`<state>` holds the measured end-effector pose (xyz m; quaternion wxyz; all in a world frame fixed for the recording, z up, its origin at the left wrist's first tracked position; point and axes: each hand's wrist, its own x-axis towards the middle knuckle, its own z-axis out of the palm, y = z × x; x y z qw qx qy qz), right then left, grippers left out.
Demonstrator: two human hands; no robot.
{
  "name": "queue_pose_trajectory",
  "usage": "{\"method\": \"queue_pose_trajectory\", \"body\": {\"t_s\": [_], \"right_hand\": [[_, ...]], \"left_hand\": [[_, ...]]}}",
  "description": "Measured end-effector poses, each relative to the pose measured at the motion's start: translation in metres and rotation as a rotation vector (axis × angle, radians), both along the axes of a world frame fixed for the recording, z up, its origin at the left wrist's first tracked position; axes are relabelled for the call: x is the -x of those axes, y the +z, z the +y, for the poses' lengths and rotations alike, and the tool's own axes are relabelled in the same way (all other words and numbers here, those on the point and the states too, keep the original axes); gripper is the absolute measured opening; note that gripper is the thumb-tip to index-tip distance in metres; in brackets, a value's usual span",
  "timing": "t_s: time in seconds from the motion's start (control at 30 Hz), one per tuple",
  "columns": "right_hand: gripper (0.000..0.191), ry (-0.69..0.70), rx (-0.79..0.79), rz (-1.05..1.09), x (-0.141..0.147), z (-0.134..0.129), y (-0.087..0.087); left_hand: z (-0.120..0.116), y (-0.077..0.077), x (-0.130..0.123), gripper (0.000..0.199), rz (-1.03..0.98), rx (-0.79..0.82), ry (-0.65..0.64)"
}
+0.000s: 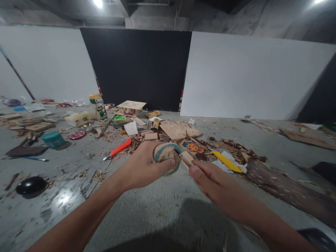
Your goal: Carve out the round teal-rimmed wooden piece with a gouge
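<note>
My left hand (147, 162) is closed around a rounded piece of wood (166, 153), pale brown with a teal band along its upper edge. The thumb lies across its front face. In my right hand (210, 176) is a carving tool (187, 158) with a light wooden handle, gripped between thumb and fingers. Its dark metal end meets the right upper side of the wood; the very tip is hard to make out. Beyond the left hand lies an orange-handled utility knife (120, 148). A yellow utility knife (227, 161) rests on white paper past the right hand.
Wood shavings and flat boards (180, 129) cover the grey floor ahead. A log (288, 189) lies at the right. Leftward are a teal tub (53, 139), a black rounded object (30, 185) and a yellow-lidded bottle (98, 106). Black and white panels (139, 66) stand behind.
</note>
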<state>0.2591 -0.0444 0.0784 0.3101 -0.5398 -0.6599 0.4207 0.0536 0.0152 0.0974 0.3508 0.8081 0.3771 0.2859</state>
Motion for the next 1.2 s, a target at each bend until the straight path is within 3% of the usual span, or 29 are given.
{"method": "queue_pose_trajectory", "body": {"t_s": [0.07,0.1,0.23,0.33,0.4,0.5,0.6,0.77,1.0,1.2], "right_hand": [[0.039,-0.061,-0.139,-0.057,0.001,0.0,-0.003],[0.039,-0.039,-0.074,-0.004,0.0,0.0,-0.004],[0.04,0.185,0.546,0.508,-0.007,0.004,-0.003],[0.038,0.266,0.779,0.696,-0.01,0.006,-0.003],[0.04,0.255,0.738,0.648,-0.009,0.006,-0.004],[0.04,0.104,0.393,0.398,-0.007,0.004,-0.004],[0.035,0.006,0.108,0.173,-0.008,0.004,-0.002],[0.04,-0.033,-0.093,-0.003,-0.008,0.002,-0.001],[0.047,-0.084,-0.043,0.155,-0.005,-0.006,-0.013],[0.047,-0.061,0.128,0.265,0.003,-0.008,-0.004]], "left_hand": [[0.001,-0.001,0.0,0.02,0.016,0.01,-0.007],[0.001,-0.001,0.0,0.02,0.013,0.015,-0.015],[0.0,0.002,0.002,0.022,-0.007,0.011,-0.052],[0.0,0.003,0.004,0.022,-0.007,0.042,-0.077],[0.002,0.002,0.005,0.019,-0.026,0.067,-0.103],[0.008,-0.001,0.005,0.017,-0.079,0.093,-0.154],[0.014,-0.005,0.004,0.014,-0.129,0.069,-0.109],[0.017,-0.007,0.004,0.023,-0.132,-0.006,-0.037],[0.009,-0.002,0.001,0.027,-0.114,-0.012,0.016],[0.0,-0.002,-0.004,0.024,-0.124,-0.146,0.038]]}}
